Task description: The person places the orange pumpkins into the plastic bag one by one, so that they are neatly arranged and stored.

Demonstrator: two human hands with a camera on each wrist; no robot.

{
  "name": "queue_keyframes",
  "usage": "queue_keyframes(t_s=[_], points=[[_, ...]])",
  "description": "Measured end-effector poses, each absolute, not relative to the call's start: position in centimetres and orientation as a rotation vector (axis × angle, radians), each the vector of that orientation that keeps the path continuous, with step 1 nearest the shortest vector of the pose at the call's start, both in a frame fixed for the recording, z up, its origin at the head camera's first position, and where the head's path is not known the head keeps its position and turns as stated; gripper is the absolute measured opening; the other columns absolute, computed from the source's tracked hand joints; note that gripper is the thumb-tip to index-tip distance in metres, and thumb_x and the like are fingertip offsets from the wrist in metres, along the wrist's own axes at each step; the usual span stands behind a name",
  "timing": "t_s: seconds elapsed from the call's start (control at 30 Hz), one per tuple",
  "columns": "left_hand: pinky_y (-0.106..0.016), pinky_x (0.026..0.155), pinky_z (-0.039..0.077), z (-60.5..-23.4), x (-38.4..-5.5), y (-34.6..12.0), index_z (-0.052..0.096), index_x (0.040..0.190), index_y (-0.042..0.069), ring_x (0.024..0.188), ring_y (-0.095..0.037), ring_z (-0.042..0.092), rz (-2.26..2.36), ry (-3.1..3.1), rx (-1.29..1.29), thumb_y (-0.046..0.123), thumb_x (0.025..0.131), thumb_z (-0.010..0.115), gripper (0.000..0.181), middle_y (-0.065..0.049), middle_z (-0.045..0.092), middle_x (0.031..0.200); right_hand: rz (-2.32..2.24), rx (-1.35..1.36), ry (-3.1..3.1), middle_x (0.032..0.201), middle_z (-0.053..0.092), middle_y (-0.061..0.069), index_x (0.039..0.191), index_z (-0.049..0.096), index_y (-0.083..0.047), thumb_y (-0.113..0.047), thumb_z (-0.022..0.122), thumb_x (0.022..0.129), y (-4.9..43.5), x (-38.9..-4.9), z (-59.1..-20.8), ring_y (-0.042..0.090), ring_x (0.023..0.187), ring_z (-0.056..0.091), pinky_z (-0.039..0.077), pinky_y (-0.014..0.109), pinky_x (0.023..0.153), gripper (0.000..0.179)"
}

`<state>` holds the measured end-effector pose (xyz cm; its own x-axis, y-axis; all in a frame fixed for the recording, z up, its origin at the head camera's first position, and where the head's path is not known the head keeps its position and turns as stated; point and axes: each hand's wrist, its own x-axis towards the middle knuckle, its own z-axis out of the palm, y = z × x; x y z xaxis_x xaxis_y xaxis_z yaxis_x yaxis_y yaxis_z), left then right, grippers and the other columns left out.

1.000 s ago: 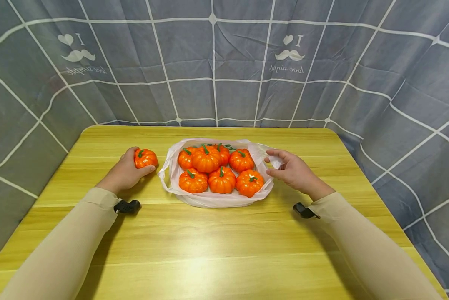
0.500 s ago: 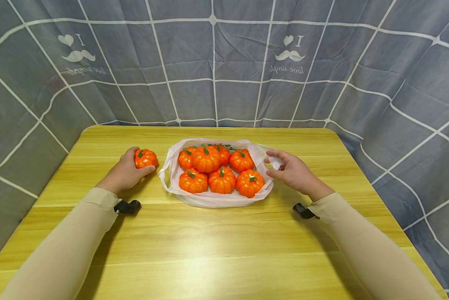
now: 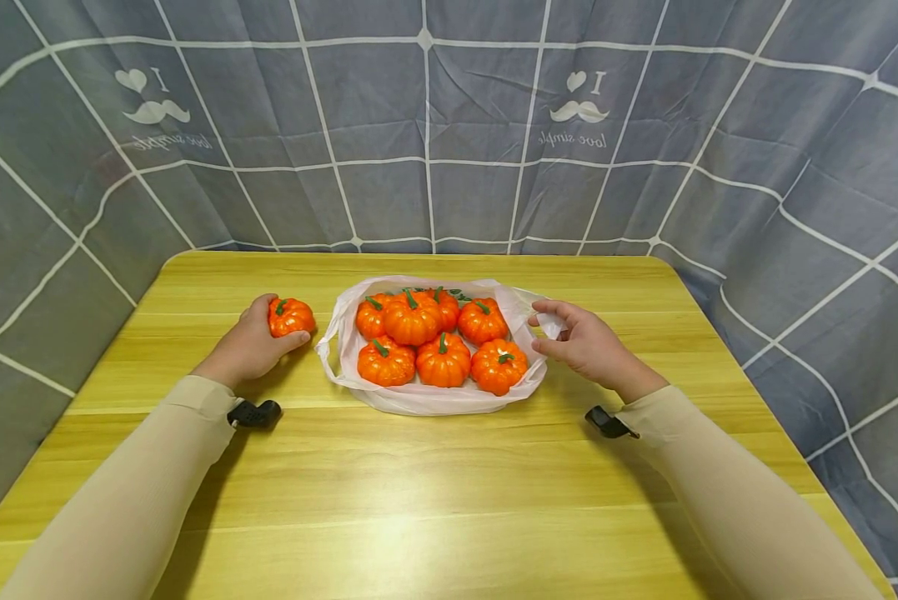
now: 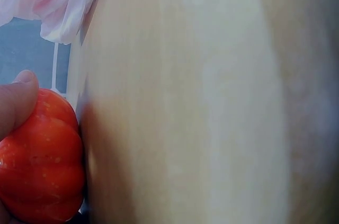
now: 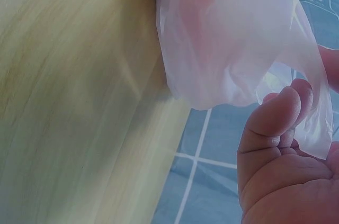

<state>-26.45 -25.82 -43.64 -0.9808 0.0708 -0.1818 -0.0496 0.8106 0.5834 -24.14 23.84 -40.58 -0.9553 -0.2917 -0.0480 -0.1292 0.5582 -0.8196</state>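
A small orange pumpkin with a green stem [image 3: 292,317] is gripped in my left hand [image 3: 246,346], left of the bag. The left wrist view shows the thumb lying over the pumpkin's ribbed side [image 4: 45,155]; the other fingers are mostly hidden there. In the middle of the table a white plastic bag [image 3: 426,403] lies with its mouth spread, and several more orange pumpkins [image 3: 443,362] sit inside it. On the bag's right side, my right hand [image 3: 594,343] holds a handle of the bag. Its curled fingers hook round that thin plastic loop [image 5: 315,134].
Everything stands on a light wooden table [image 3: 388,492]. A grey curtain with white grid lines [image 3: 486,100] hangs behind it and along both sides. The bag's other handle [image 3: 327,354] droops on the left, toward the left hand.
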Motion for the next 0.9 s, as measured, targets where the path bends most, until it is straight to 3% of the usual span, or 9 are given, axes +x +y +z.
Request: queue_keyframes(t_s=[0.37,0.57,0.73,0.9], points=[[-0.069,0.117,0.035,-43.4,-26.4,-26.3,0.006,0.166,-0.004,0.139,-0.054,0.041,0.975,2.844,-0.013,0.052,0.099,0.068,0.107,-0.039,0.03,0.16,-1.344,-0.355,2.624,0.143,0.065,0.021,0.153,0.049,-0.001,-0.011,0.073,0.098,23.9,-24.1,-40.4,0.023,0.084,0.054,0.046,0.021,0.064,0.061],[-0.068,0.115,0.039,-41.0,-25.9,-26.3,0.014,0.166,-0.001,0.134,-0.052,0.046,1.253,2.946,-0.052,0.058,0.097,0.067,0.104,-0.035,0.04,0.156,-1.335,-0.359,2.629,0.142,0.065,0.021,0.153,0.049,-0.001,-0.011,0.074,0.098,23.9,-24.1,-40.3,0.023,0.083,0.054,0.045,0.021,0.063,0.062],[-0.061,0.111,0.045,-37.3,-24.6,-23.3,0.021,0.165,0.006,0.13,-0.044,0.05,1.473,2.962,0.021,0.049,0.097,0.071,0.095,-0.027,0.045,0.153,-1.34,-0.362,2.624,0.142,0.065,0.022,0.153,0.049,0.0,-0.011,0.074,0.098,24.0,-24.2,-40.4,0.023,0.084,0.054,0.047,0.02,0.065,0.062],[-0.059,0.107,0.049,-35.3,-23.2,-18.7,0.026,0.164,0.01,0.126,-0.04,0.055,1.482,2.931,0.28,0.038,0.096,0.076,0.09,-0.022,0.05,0.149,-1.339,-0.36,2.625,0.142,0.065,0.021,0.154,0.048,-0.001,-0.011,0.074,0.098,23.9,-24.1,-40.4,0.023,0.082,0.053,0.046,0.021,0.063,0.063]])
